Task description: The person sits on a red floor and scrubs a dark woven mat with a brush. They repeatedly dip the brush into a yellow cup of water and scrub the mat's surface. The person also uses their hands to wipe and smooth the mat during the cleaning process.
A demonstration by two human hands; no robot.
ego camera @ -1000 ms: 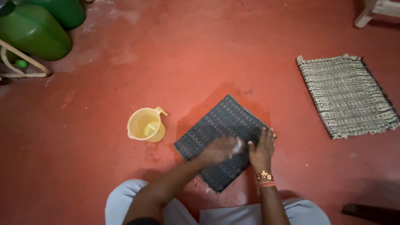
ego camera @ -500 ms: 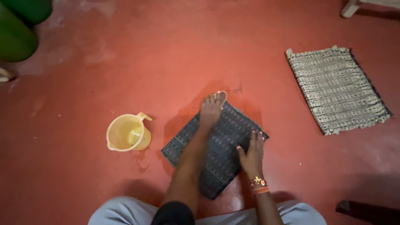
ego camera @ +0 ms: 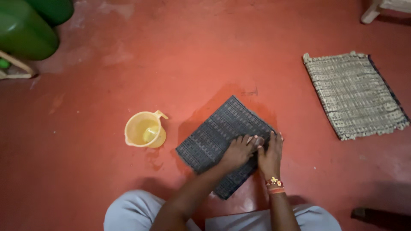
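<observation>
Since half a second ago, left hand [ego camera: 238,152] has drawn back from the far corner of the dark woven mat [ego camera: 222,141] to its near right part, beside the right hand [ego camera: 269,155].

Lower centre: both hands flat on the mat, fingers spread, pinning it to the red floor [ego camera: 180,64], apparently to stop it sliding (a wet patch rings it).

Left of centre: yellow plastic jug [ego camera: 144,129], upright, near the mat.

Right: pale woven mat [ego camera: 355,96], well apart.

Upper left: green containers [ego camera: 25,28].
</observation>
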